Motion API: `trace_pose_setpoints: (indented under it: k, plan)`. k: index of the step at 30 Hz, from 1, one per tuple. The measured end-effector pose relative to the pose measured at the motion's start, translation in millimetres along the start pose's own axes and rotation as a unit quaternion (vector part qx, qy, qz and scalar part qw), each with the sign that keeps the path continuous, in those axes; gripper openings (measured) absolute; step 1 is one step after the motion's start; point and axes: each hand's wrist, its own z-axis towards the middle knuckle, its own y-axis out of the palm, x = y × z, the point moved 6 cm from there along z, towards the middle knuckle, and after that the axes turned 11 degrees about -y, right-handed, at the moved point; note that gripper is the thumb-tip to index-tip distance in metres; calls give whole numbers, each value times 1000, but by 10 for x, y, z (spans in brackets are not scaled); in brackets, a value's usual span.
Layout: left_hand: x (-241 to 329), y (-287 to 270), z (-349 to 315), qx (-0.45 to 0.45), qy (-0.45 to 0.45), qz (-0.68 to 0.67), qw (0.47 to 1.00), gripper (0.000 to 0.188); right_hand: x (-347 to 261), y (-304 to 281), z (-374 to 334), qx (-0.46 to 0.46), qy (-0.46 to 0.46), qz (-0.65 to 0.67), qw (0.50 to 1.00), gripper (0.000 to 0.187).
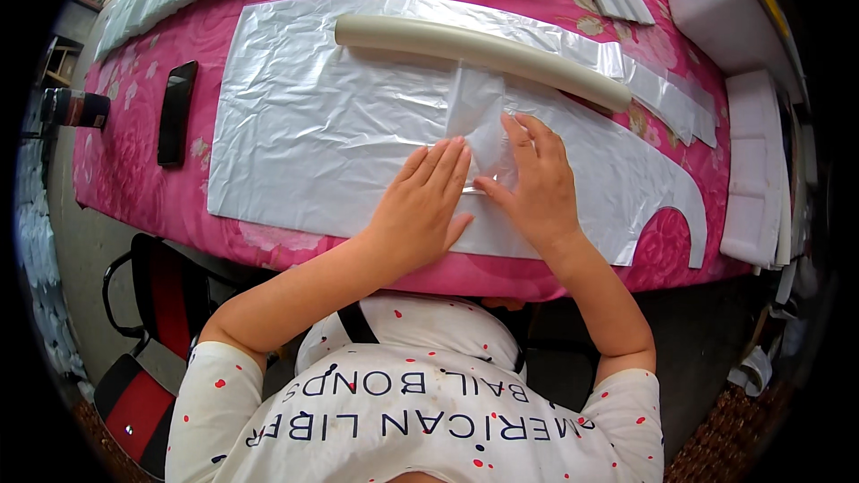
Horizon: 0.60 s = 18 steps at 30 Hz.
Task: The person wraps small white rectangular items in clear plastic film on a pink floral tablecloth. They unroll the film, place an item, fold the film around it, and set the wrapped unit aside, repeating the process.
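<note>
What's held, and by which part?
Left grip lies flat, holding nothing; right grip touches the folded film near its right edge, but whether it pinches cannot be told.

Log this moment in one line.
left hand: palm-down over shiny white plastic sheet | right hand: touching translucent plastic strip | beyond: long beige cylindrical tube

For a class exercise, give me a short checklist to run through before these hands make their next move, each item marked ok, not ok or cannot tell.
1. Left hand palm down, fingers extended: ok.
2. Right hand thumb and index finger apart: ok.
3. White plastic sheeting smooth: not ok, wrinkles show.
4. Pale tube clear of both hands: ok, it lies beyond the fingertips.
5. Small translucent piece free of the tube at its far end: cannot tell.
6. Phone off the sheeting: ok, left of it.
</note>
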Motion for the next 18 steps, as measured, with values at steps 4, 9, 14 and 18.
trace_pose_setpoints:
  k: [4,9,14,18]
  plan:
    - [-14,-63,115,37,16,7,999,63,-22,41,55,-40,-201,7,979,54]
    - [-43,-50,198,61,44,58,995,48,104,64,104,-79,-191,57,977,46]
    - [-56,-145,166,76,117,2,990,41,137,70,93,-36,-205,74,975,38]
    - [2,-185,-150,106,179,-30,978,40,-59,61,-91,4,-236,137,962,29]
